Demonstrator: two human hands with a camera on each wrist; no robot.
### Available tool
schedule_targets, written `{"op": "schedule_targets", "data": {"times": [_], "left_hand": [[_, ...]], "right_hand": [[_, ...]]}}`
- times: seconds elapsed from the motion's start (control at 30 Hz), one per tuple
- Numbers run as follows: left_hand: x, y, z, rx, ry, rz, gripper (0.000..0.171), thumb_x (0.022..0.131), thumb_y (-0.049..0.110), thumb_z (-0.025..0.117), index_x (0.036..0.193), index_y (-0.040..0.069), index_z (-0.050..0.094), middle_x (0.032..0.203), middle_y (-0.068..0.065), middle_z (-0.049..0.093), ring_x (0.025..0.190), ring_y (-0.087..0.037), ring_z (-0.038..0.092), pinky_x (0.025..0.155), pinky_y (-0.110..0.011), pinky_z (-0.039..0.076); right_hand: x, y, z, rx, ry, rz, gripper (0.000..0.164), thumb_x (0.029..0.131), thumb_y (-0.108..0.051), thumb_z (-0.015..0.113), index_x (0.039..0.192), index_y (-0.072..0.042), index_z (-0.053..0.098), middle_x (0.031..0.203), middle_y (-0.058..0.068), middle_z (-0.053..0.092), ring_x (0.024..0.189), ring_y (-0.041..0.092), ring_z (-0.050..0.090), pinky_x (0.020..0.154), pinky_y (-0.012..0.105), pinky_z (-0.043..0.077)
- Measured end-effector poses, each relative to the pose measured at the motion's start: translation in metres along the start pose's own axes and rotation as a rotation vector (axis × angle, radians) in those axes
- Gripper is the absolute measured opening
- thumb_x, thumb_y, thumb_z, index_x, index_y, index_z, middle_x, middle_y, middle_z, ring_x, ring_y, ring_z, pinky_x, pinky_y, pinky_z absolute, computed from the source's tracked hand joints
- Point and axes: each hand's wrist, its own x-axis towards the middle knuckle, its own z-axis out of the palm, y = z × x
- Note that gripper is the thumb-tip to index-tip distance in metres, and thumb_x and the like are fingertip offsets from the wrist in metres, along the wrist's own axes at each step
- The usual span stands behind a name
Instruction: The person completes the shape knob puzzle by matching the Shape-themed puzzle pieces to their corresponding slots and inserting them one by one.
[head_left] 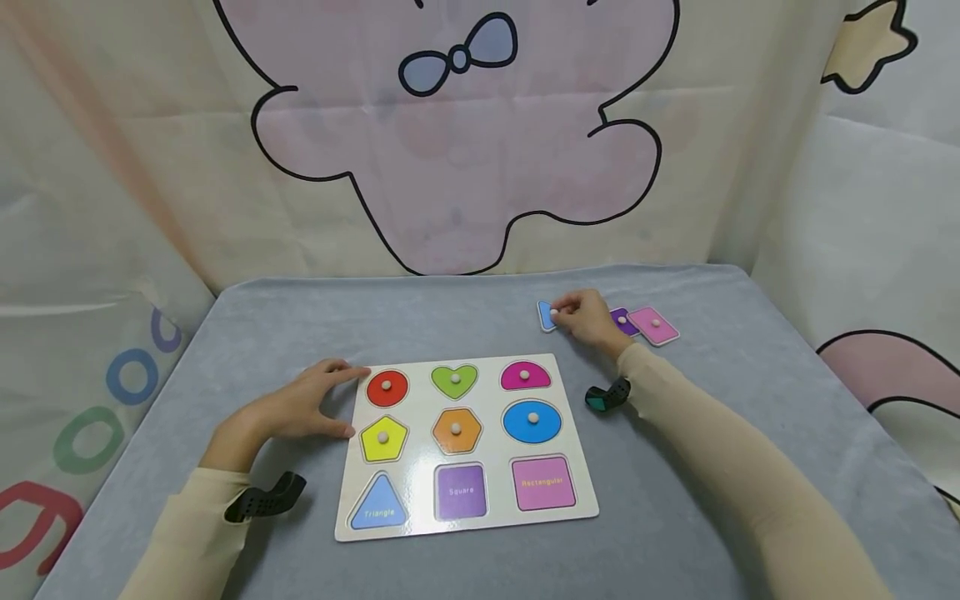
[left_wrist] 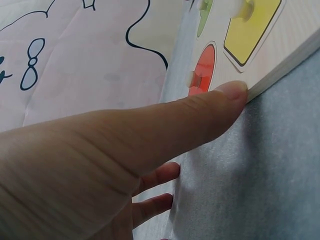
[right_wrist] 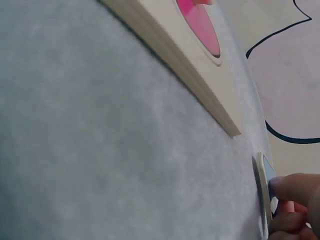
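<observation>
A white wooden puzzle board [head_left: 416, 467] lies on the table with knobbed shapes in its upper two rows. My left hand [head_left: 300, 408] rests at its left side, thumb and index finger spread and touching the edge. The left wrist view shows the thumb [left_wrist: 200, 112] straight against the board's corner near the yellow pentagon [left_wrist: 252, 32]. Beyond the board's far right corner, my right hand [head_left: 588, 318] pinches the knob of a blue puzzle piece [head_left: 545, 315], partly hidden by the fingers. In the right wrist view, the fingertips are right at this piece [right_wrist: 267, 172].
A purple puzzle piece [head_left: 624, 321] and a pink one [head_left: 654, 326] lie just right of my right hand, the pink overlapping the purple. Printed words show in the board's bottom row: blue triangle [head_left: 379, 504], purple square [head_left: 461, 493], pink rectangle [head_left: 543, 485]. A patterned curtain [head_left: 465, 167] hangs behind the table.
</observation>
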Motion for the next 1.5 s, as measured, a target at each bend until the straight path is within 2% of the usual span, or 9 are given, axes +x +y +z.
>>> {"op": "schedule_targets", "data": {"times": [0.2,0.47,0.87,1.07,1.5], "left_hand": [[-0.001,0.001,0.001,0.006,0.004,0.004,0.091,0.076,0.039,0.087,0.153,0.018,0.044,0.156,-0.029,0.033,0.14,-0.05,0.033,0.107,-0.073,0.038],[-0.002,0.001,0.001,0.007,0.016,0.039,0.091,0.076,0.04,0.087,0.153,0.016,0.045,0.153,-0.028,0.036,0.138,-0.05,0.035,0.106,-0.073,0.039],[0.0,0.001,0.0,-0.006,0.023,0.04,0.09,0.075,0.039,0.088,0.152,0.017,0.046,0.154,-0.028,0.035,0.139,-0.05,0.034,0.107,-0.073,0.038],[-0.001,0.0,0.0,-0.004,0.007,0.018,0.09,0.076,0.039,0.088,0.152,0.017,0.045,0.154,-0.027,0.035,0.139,-0.049,0.034,0.108,-0.072,0.038],[-0.001,0.0,0.0,0.004,0.011,0.029,0.09,0.076,0.039,0.088,0.153,0.017,0.045,0.154,-0.027,0.035,0.139,-0.048,0.035,0.107,-0.072,0.039]], "right_hand": [[-0.003,-0.004,-0.004,-0.004,-0.002,-0.04,0.019,0.098,-0.014,0.067,0.109,0.0,0.072,0.087,0.006,0.055,0.08,0.018,0.048,0.062,0.022,0.04],[-0.009,-0.016,-0.007,0.009,-0.015,-0.126,0.017,0.093,-0.01,0.071,0.104,0.002,0.074,0.08,0.005,0.054,0.08,0.02,0.05,0.058,0.022,0.041],[-0.021,-0.036,-0.003,-0.004,-0.068,-0.108,0.015,0.09,-0.012,0.076,0.097,0.001,0.074,0.076,0.001,0.048,0.08,0.02,0.047,0.058,0.023,0.037],[-0.026,-0.045,0.005,0.012,-0.111,-0.137,0.015,0.09,-0.014,0.077,0.095,0.0,0.074,0.074,-0.001,0.048,0.081,0.019,0.048,0.06,0.023,0.037],[-0.039,-0.061,0.017,0.034,-0.138,-0.203,0.011,0.088,-0.01,0.078,0.092,-0.001,0.074,0.072,0.0,0.047,0.075,0.019,0.048,0.058,0.021,0.039]]}}
